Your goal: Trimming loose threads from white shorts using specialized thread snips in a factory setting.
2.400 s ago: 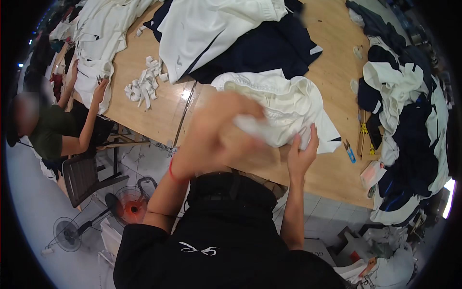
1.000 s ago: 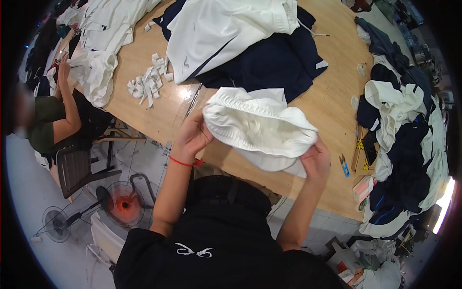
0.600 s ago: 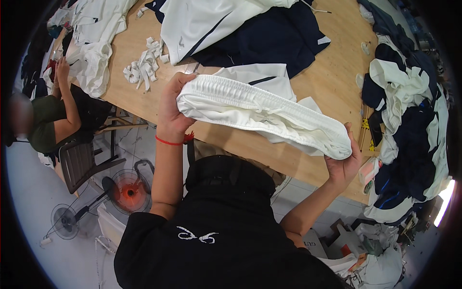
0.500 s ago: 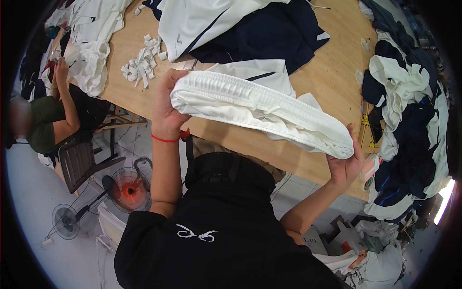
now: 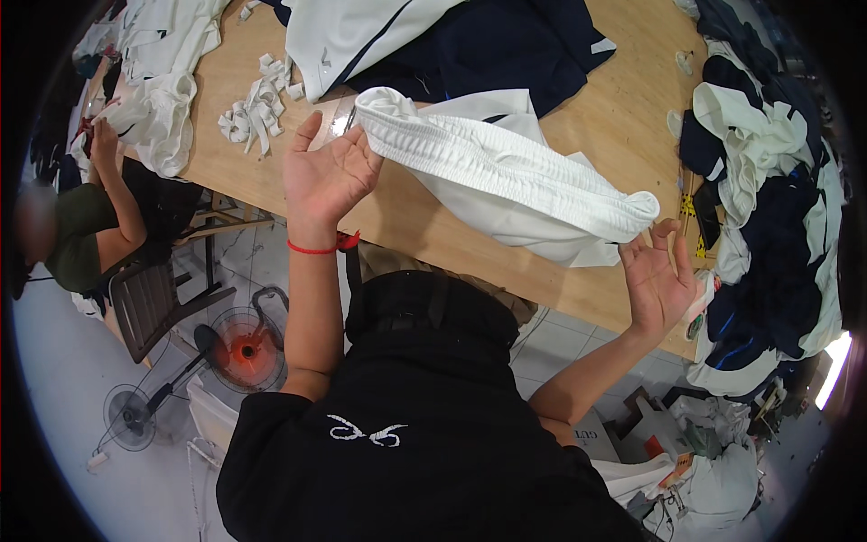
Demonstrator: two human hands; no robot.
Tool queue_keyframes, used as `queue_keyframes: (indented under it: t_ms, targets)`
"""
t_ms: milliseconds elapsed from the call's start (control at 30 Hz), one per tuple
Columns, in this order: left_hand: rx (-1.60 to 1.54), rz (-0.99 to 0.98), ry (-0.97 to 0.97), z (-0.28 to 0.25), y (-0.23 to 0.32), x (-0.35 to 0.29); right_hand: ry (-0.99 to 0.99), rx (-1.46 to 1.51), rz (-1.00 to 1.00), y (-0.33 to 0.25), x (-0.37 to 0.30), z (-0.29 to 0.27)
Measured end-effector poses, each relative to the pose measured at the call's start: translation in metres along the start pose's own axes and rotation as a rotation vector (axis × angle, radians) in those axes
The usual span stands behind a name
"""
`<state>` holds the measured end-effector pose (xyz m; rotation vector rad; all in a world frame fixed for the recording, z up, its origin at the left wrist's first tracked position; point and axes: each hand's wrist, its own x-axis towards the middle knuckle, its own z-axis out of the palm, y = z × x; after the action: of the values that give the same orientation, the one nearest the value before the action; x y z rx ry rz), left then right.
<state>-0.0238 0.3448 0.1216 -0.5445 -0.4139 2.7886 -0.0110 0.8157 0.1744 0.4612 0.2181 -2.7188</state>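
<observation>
At three o'clock from the spread left hand (image 5: pixel 330 179), white elastic-waisted bottoms (image 5: pixel 506 167) slanted ten-to-four toward the spread right hand (image 5: pixel 661 282).

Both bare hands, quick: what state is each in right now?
Left hand: open, at one end of the white garment; contact unclear.
Right hand: open, at its other end; contact unclear.

Forearms (image 5: pixel 315 303) apart, left hand (image 5: pixel 329 177) palm up, thumb (image 5: pixel 309 132) spread, right hand (image 5: pixel 659 282) palm up
</observation>
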Motion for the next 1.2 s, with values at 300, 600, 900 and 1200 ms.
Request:
queue_keyframes:
  t_ms: [300, 600, 900, 1200]
  targets:
    - [0.281, -0.023, -0.116, 0.002, 0.004, -0.008, -0.167, -0.161, -0.072, 0.01, -0.018, 0.01]
    - [0.361, 0.051, -0.002, 0.008, 0.003, -0.012, -0.22, -0.248, -0.101, 0.013, -0.023, 0.016]
    - [0.874, 0.261, 0.163, -0.031, 0.013, 0.037, 0.03, -0.499, -0.166, 0.044, 0.046, -0.056]
    - [1.271, 0.0, 0.312, -0.055, -0.091, 0.01, 0.287, -0.548, -0.193, 0.082, 0.055, -0.072]
